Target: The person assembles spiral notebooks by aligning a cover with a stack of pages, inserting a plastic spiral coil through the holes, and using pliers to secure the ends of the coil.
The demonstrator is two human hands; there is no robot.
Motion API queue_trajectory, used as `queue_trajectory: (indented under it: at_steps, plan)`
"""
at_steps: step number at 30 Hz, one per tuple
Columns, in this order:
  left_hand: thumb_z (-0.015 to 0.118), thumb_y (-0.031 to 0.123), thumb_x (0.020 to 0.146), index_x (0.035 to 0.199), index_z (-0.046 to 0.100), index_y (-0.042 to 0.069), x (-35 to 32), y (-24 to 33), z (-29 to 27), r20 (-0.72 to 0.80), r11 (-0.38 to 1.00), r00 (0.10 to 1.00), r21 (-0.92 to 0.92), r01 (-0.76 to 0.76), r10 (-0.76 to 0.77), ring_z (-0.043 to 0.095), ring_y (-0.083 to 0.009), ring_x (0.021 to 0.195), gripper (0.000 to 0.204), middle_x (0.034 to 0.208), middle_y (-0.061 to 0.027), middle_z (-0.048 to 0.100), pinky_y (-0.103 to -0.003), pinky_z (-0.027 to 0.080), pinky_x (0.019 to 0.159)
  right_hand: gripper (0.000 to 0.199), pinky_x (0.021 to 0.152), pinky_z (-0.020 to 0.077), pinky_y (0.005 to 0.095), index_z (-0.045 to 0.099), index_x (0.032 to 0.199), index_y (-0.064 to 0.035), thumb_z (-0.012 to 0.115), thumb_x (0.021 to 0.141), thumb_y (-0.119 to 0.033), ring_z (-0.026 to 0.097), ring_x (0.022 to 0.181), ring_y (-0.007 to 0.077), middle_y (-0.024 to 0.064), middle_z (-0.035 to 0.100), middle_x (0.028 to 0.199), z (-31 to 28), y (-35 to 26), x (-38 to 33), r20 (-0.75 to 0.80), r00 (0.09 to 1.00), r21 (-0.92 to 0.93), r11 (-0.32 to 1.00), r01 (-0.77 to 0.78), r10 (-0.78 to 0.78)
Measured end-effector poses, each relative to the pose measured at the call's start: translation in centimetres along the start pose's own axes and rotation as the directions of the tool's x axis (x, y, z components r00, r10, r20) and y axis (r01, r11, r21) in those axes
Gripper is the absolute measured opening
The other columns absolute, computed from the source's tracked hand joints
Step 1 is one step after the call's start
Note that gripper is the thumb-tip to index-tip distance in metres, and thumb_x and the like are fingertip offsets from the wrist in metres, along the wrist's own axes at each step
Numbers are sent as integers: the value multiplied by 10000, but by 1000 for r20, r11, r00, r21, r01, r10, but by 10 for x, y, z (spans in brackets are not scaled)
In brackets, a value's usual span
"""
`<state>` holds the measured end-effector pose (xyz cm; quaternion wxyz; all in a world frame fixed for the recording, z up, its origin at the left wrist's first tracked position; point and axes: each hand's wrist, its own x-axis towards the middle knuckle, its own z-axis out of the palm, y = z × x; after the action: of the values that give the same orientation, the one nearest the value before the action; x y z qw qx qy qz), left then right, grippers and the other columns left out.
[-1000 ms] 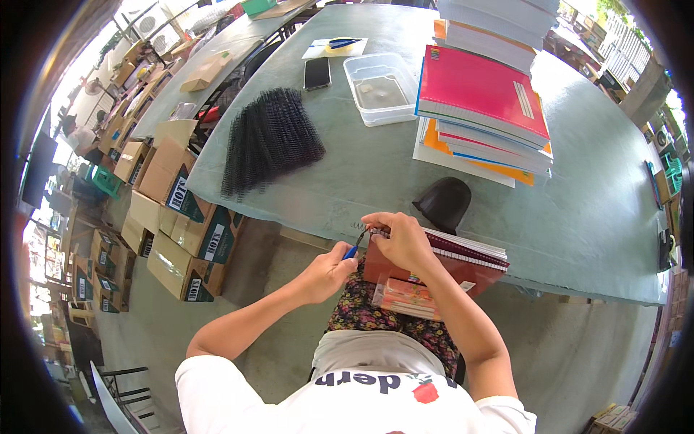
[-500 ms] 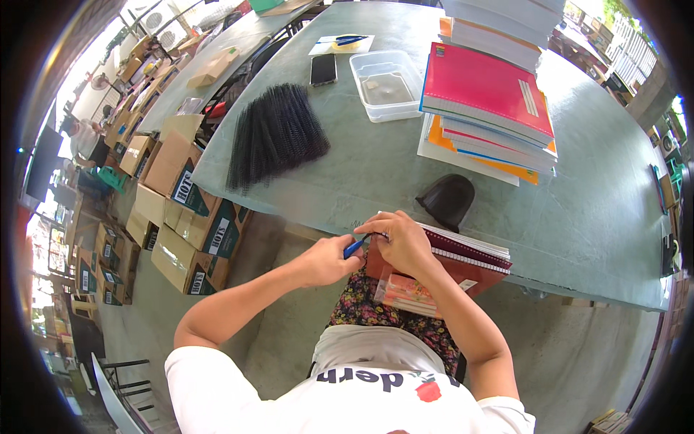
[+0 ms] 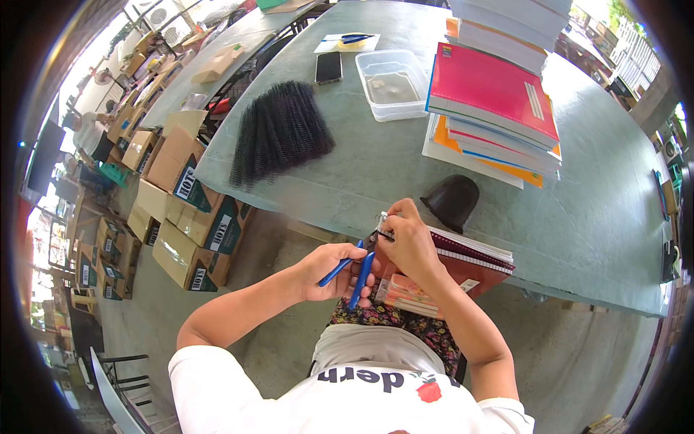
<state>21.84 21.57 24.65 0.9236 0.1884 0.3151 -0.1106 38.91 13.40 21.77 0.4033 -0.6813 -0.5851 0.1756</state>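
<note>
My left hand (image 3: 322, 270) is closed around blue-handled pliers (image 3: 361, 281), whose two handles are spread apart. The dark jaws point up to the corner of a reddish-brown spiral-bound notebook (image 3: 463, 273) at the table's near edge. Beside the jaws, my right hand (image 3: 409, 242) is closed in a pinch at that corner, on what looks like the end of the dark binding coil; the fingers partly hide it. More white-paged bound pads (image 3: 473, 244) lie against the notebook on its far side. A clear packet with a pink-orange pattern (image 3: 410, 291) rests against its front.
A bundle of black plastic spiral coils (image 3: 282, 130) lies left on the green table (image 3: 347, 166). Behind are a phone (image 3: 329, 67), a clear plastic tub (image 3: 392, 85) and a tall notebook stack (image 3: 495, 90). A black rounded object (image 3: 452, 201) sits near the notebooks. Cardboard boxes (image 3: 189, 210) stand left.
My left hand has turned and opened the pliers, so both handles now show. My right hand has shifted its pinch at the notebook's corner. The view has moved slightly.
</note>
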Motion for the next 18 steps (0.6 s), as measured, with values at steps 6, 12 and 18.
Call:
queue_trajectory:
  at_steps: [6,12,18]
  plan:
    - [595,281,834,980,531,39,3,-1,-12,-93,63,778,996,69,622,515,-157,637,290,736,-59,531,-297,432,633,140,728,486,394,600,783,62,651,719,-53,592,819,327,138,501,1032,-5,-3,1,28,999,25,1000,-17,16]
    - [661,201,824,909,581,26,8,23,1,-97,377,655,876,-301,749,532,-99,656,211,751,-19,575,-236,420,609,135,748,489,389,605,793,53,656,713,-43,583,874,332,152,499,1064,-10,-12,-11,87,995,21,999,40,-42]
    - [696,128,789,922,602,15,38,72,15,-11,384,769,871,-307,639,538,-98,634,198,739,-27,593,-248,445,591,267,774,486,363,591,997,22,653,756,-74,590,857,275,150,484,1100,-36,-19,-50,11,984,-144,973,179,-179]
